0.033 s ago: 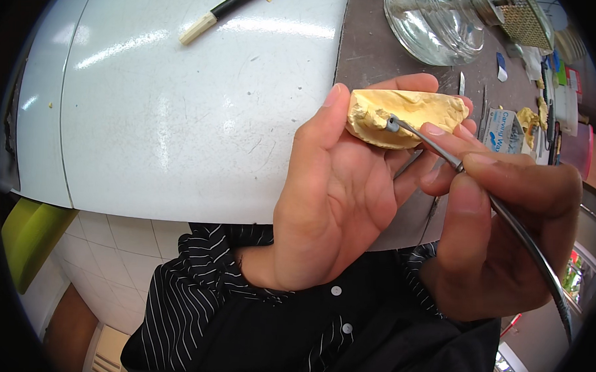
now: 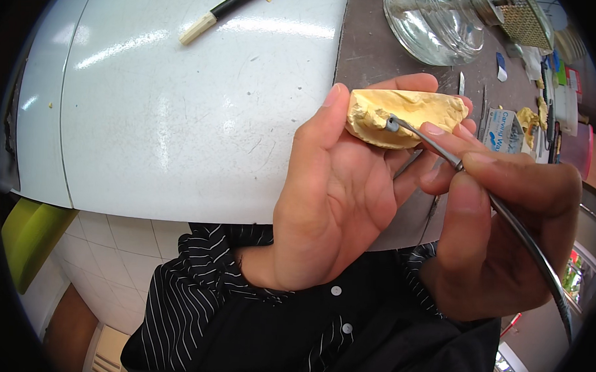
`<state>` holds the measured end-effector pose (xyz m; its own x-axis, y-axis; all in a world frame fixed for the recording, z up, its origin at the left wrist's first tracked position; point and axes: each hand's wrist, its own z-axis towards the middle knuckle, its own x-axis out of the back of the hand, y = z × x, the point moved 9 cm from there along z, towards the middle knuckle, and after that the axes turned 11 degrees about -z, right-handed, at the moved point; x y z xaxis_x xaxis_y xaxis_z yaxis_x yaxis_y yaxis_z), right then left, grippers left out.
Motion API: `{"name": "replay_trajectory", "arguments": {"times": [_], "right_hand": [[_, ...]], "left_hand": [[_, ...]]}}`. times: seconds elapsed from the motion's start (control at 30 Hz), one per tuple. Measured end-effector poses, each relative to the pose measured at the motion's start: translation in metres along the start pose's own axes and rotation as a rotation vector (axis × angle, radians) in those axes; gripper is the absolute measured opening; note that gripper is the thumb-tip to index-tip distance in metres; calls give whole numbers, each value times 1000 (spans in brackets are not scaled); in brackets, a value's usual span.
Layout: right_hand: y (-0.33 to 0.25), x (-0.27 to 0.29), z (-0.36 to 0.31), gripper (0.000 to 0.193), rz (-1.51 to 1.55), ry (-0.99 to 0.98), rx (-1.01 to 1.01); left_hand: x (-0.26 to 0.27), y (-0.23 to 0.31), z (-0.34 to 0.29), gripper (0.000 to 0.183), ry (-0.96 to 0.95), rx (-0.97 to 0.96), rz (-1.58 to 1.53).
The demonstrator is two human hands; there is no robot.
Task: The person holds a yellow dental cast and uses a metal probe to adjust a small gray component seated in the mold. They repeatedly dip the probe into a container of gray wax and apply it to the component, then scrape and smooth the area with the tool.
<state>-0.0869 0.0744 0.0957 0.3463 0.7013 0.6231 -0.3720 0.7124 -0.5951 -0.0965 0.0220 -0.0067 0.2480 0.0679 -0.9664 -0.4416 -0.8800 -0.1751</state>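
Observation:
A pale yellow plaster dental cast (image 2: 427,106) rests in my left hand (image 2: 340,194), gripped by its ends between thumb and fingers, palm up. On one of its teeth sits a small grey piece (image 2: 392,124), perhaps wax. My right hand (image 2: 506,226) pinches a slim metal dental carving tool (image 2: 445,154) like a pen. The tool's tip touches the grey piece or lies right against it. Right fingertips come close to the cast's right end, near the left fingers. Another thin metal tool (image 2: 409,163) shows partly behind my left fingers; whether it is held cannot be made out.
A glass spirit burner or jar (image 2: 435,27) stands at the far right on a dark mat (image 2: 362,50). Beyond my right hand lie a wax box (image 2: 503,131), small blades and plaster pieces. A black cable with a pale end (image 2: 198,28) lies on the white table (image 2: 182,129).

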Motion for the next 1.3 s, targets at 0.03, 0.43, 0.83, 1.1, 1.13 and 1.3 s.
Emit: {"name": "replay_trajectory", "arguments": {"times": [0.03,0.43,0.83,1.1,1.13,1.3], "right_hand": [[0,0,0,10,1,-7,2],[-7,-3,2,11,-50,-35,14],[-4,-3,0,12,-85,-45,5],[1,0,-2,11,-23,-73,75],[2,0,-2,11,-6,-73,83],[-1,1,0,12,-28,-63,68]], "left_hand": [[0,0,0,64,6,0,-1],[0,-1,0,64,-15,18,-3],[0,-2,0,64,-15,29,7],[-1,-2,0,65,-24,47,-4],[-2,-2,0,65,-26,47,-7],[-2,0,0,65,-52,28,26]]}}
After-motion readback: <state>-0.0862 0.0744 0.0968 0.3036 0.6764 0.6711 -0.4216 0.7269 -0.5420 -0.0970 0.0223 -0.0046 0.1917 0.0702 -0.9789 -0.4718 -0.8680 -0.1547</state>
